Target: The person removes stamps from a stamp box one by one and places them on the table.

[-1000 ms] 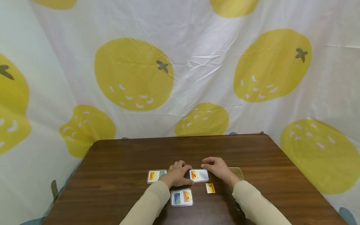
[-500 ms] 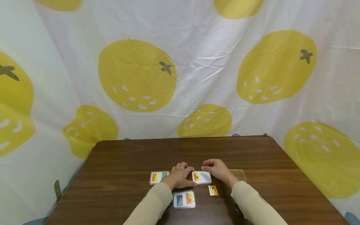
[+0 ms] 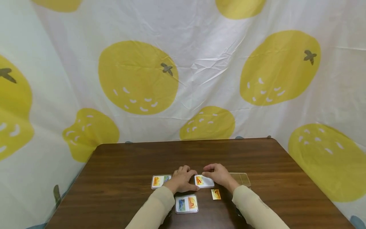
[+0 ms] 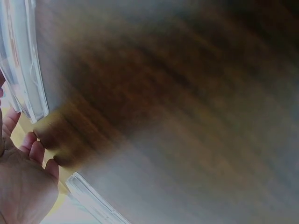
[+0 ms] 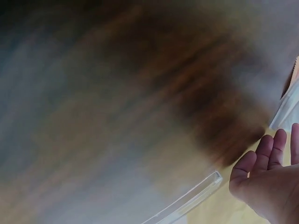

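Observation:
A clear plastic case (image 3: 208,183) with a white backing lies flat in the middle of the table, an orange stamp (image 3: 199,180) at its left side. My left hand (image 3: 181,180) holds this case by its left end, thumb at the near edge and index finger at the far edge. Over the far right corner of the case is my right hand (image 3: 219,174), thumb and index finger apart; whether they touch it I cannot tell. Its other fingers look loosely bent in the right wrist view. A loose yellow-orange stamp (image 3: 216,194) lies just in front of the case.
Left of my left hand is another case (image 3: 160,182) with two stamps. A similar case (image 3: 186,204) lies nearer the front. Right of my right hand rests a transparent lid or tray (image 3: 241,179). All lie on a dark wooden table (image 3: 128,165) before a lemon-print curtain (image 3: 206,89).
My right hand has shifted slightly left, so its thumb and index finger now overlap the case's far right corner. The left hand has kept its hold. The head view has shifted a little.

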Demonstrator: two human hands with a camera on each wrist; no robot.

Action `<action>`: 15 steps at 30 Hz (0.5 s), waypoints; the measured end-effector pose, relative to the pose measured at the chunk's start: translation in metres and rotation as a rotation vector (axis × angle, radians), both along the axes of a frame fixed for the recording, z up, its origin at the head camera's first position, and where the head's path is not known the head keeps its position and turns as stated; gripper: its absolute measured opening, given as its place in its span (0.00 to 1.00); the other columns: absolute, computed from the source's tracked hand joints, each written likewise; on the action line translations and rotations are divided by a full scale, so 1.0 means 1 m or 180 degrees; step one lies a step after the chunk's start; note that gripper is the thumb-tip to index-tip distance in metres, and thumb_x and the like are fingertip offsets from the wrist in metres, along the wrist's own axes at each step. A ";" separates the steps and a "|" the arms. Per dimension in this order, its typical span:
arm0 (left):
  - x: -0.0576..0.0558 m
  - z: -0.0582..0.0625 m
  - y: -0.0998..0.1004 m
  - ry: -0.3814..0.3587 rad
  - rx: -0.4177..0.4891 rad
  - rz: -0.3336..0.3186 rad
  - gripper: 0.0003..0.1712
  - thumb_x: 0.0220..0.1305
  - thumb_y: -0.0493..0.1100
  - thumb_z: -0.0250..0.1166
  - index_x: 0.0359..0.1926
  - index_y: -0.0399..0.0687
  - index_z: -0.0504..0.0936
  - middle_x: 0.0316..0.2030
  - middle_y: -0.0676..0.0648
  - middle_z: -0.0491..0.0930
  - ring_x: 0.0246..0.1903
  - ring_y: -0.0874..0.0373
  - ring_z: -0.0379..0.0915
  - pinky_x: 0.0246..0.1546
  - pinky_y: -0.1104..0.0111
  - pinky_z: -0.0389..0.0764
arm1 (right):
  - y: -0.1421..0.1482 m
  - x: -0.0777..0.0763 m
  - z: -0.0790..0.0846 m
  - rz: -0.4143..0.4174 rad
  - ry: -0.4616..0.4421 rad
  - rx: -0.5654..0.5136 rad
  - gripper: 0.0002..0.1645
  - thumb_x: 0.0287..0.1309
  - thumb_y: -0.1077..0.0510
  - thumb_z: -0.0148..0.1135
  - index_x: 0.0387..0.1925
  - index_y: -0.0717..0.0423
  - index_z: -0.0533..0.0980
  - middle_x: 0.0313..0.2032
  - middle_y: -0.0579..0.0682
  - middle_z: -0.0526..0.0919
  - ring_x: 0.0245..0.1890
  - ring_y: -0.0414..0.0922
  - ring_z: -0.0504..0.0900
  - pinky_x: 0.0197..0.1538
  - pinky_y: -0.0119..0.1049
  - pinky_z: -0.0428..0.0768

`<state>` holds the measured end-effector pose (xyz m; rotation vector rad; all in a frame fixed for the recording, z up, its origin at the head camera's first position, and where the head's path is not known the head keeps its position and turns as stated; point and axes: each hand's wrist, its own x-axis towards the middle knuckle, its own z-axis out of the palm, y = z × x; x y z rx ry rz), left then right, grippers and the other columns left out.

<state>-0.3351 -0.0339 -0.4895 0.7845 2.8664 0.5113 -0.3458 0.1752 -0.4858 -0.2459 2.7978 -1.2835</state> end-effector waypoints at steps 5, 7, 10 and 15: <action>0.001 0.003 -0.001 0.0066 -0.0037 -0.0006 0.33 0.58 0.63 0.69 0.60 0.57 0.75 0.56 0.46 0.67 0.58 0.49 0.62 0.61 0.53 0.63 | -0.002 0.001 -0.001 0.0048 0.0020 0.0029 0.14 0.57 0.56 0.71 0.44 0.58 0.84 0.40 0.48 0.85 0.39 0.44 0.80 0.44 0.44 0.78; 0.001 0.003 -0.001 0.0078 -0.0060 -0.0005 0.32 0.58 0.64 0.69 0.60 0.58 0.75 0.56 0.47 0.67 0.59 0.50 0.62 0.61 0.53 0.63 | -0.003 0.001 -0.001 0.0054 0.0001 0.0051 0.14 0.57 0.56 0.71 0.43 0.58 0.84 0.40 0.48 0.85 0.39 0.44 0.79 0.44 0.43 0.78; 0.002 0.004 0.000 0.0052 -0.0055 -0.0002 0.32 0.58 0.64 0.69 0.60 0.58 0.75 0.56 0.47 0.67 0.58 0.50 0.62 0.61 0.53 0.63 | -0.004 0.002 0.000 0.0097 0.0022 0.0139 0.13 0.56 0.56 0.71 0.42 0.57 0.85 0.40 0.48 0.84 0.38 0.44 0.79 0.43 0.43 0.77; 0.004 0.005 0.000 0.0012 -0.0030 0.0005 0.33 0.58 0.64 0.69 0.60 0.58 0.75 0.56 0.48 0.66 0.58 0.50 0.61 0.61 0.53 0.62 | -0.006 0.003 -0.001 0.0111 0.0036 0.0298 0.11 0.56 0.55 0.72 0.41 0.54 0.85 0.40 0.47 0.84 0.39 0.44 0.78 0.45 0.45 0.76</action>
